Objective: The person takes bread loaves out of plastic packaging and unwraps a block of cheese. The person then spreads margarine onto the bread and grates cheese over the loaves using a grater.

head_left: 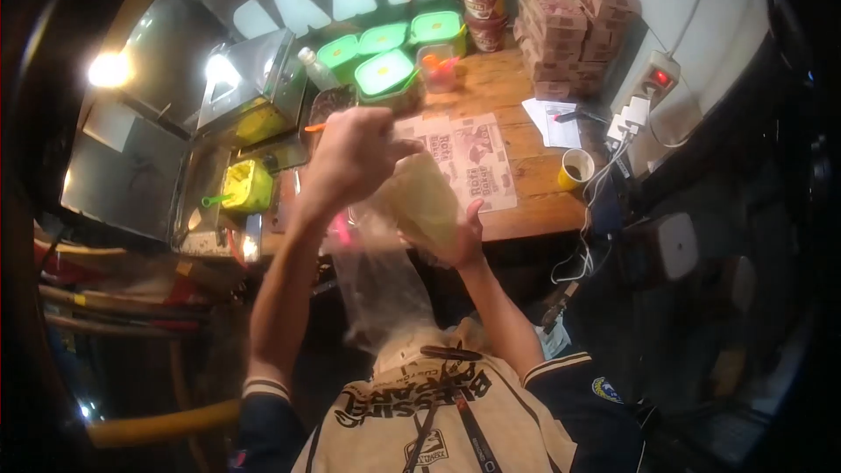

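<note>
My right hand holds a pale yellow, flat piece that looks like bread from below, its thumb standing up at the side. My left hand is raised above it with the fingers curled closed; what they grip is hidden. Beside the left hand an orange stick shows; whether it is held I cannot tell. A clear plastic bag hangs below the bread, in front of the table edge. Behind the bread lies a printed paper sheet on the wooden table.
Green-lidded tubs, a clear bottle and a dark-filled container stand behind. At left are a yellow tub and a metal box. Stacked printed boxes, a yellow cup and a power strip occupy the right.
</note>
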A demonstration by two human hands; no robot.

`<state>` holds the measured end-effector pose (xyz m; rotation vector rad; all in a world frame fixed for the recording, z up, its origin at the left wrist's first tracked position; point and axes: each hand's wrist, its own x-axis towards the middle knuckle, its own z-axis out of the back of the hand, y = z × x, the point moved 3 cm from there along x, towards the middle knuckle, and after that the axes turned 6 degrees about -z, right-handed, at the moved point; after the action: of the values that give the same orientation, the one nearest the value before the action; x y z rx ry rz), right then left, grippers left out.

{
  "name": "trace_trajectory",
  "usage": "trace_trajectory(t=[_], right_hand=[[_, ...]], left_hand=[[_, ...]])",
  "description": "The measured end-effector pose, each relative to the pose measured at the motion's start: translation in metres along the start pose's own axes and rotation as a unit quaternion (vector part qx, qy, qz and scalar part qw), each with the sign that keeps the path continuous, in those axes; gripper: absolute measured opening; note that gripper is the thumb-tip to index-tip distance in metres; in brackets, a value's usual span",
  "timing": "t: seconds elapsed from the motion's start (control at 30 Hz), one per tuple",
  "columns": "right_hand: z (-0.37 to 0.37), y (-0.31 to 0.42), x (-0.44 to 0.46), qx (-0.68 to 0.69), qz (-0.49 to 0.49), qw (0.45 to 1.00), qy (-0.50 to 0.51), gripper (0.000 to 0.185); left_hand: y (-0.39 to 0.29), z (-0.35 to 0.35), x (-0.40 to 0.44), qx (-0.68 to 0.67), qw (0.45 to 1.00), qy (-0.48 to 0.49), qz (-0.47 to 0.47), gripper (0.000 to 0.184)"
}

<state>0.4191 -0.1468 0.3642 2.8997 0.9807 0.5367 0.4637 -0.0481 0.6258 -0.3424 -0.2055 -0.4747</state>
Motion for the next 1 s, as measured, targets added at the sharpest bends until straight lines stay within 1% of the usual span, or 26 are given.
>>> trace_trajectory(t=[0.03, 0.07, 0.1, 0.13, 0.2, 0.23, 0.33, 0.4, 0.43, 0.53, 0.57, 0.63, 0.67, 0.7, 0.73, 0.8, 0.83, 0.87, 0.9, 0.93, 1.0], right_hand=[[-0.004, -0.006, 0.004, -0.008, 0.010, 0.999, -0.041, 0.107], [-0.001, -0.008, 0.008, -0.003, -0.008, 1.000, -0.013, 0.109], [0.002, -0.012, 0.011, 0.006, -0.021, 1.000, 0.012, 0.111], [0.004, -0.015, 0.011, 0.012, -0.036, 0.999, 0.037, 0.114], [-0.002, -0.016, 0.011, -0.007, -0.034, 0.999, 0.018, 0.117], [-0.007, -0.016, 0.014, -0.017, -0.029, 0.999, 0.010, 0.118], [0.006, -0.018, 0.013, 0.036, -0.041, 0.998, 0.040, 0.121], [0.006, -0.015, 0.015, -0.007, -0.035, 0.999, 0.038, 0.123], [0.005, -0.016, 0.015, -0.012, -0.031, 0.999, 0.038, 0.124], [0.007, -0.014, 0.018, -0.007, -0.034, 0.998, 0.051, 0.126], [0.007, -0.012, 0.019, -0.009, -0.039, 0.998, 0.049, 0.126], [0.006, -0.013, 0.016, -0.010, -0.041, 0.998, 0.040, 0.127], [0.003, -0.012, 0.016, 0.004, -0.021, 0.999, 0.026, 0.127], [-0.003, -0.011, 0.016, 0.016, -0.001, 1.000, 0.013, 0.127], [-0.007, -0.008, 0.018, 0.030, 0.022, 0.999, 0.001, 0.127], [-0.012, -0.003, 0.018, -0.024, 0.030, 0.999, -0.013, 0.128], [-0.014, 0.001, 0.018, -0.053, 0.025, 0.998, -0.022, 0.129], [-0.017, 0.004, 0.019, -0.052, 0.020, 0.998, 0.006, 0.128], [-0.019, 0.008, 0.022, -0.052, 0.016, 0.998, 0.035, 0.127], [-0.021, 0.007, 0.021, -0.048, 0.016, 0.997, 0.061, 0.126], [-0.015, 0.006, 0.019, -0.044, 0.007, 0.997, 0.062, 0.127]], left_hand=[[0.004, 0.012, 0.000, -0.050, 0.998, -0.035, 0.018, 0.031], [0.007, 0.022, 0.003, -0.095, 0.993, -0.060, 0.021, 0.031], [0.006, 0.017, 0.001, -0.031, 0.994, -0.095, -0.036, 0.030], [0.008, 0.016, 0.002, -0.059, 0.994, -0.082, -0.035, 0.029], [0.015, 0.021, 0.006, -0.113, 0.991, -0.067, -0.030, 0.027], [0.013, 0.032, 0.007, -0.074, 0.995, -0.065, 0.008, 0.022], [0.007, 0.031, 0.006, -0.059, 0.997, -0.036, -0.024, 0.018], [0.022, 0.047, 0.012, -0.060, 0.995, -0.076, 0.009, 0.014], [0.019, 0.040, 0.011, -0.035, 0.995, -0.093, -0.018, 0.014], [0.016, 0.047, 0.013, -0.048, 0.996, -0.057, -0.041, 0.013], [0.021, 0.052, 0.014, -0.066, 0.994, -0.071, -0.040, 0.013], [-0.002, 0.041, 0.014, -0.031, 0.998, -0.015, -0.058, 0.014], [-0.009, 0.039, 0.013, -0.014, 0.998, 0.004, -0.060, 0.015], [0.001, 0.044, 0.019, -0.013, 0.996, -0.039, -0.076, 0.018], [0.010, 0.052, 0.019, -0.102, 0.990, -0.083, -0.049, 0.019], [0.006, 0.048, 0.019, 0.025, 0.994, -0.066, -0.086, 0.018], [0.003, 0.052, 0.020, -0.009, 0.996, -0.051, -0.075, 0.020], [0.000, 0.057, 0.022, -0.041, 0.996, -0.040, -0.064, 0.022], [0.007, 0.062, 0.024, -0.109, 0.991, -0.074, -0.034, 0.026], [0.005, 0.061, 0.024, -0.087, 0.993, -0.063, -0.044, 0.027], [0.001, 0.060, 0.024, -0.046, 0.996, -0.050, -0.064, 0.029]])
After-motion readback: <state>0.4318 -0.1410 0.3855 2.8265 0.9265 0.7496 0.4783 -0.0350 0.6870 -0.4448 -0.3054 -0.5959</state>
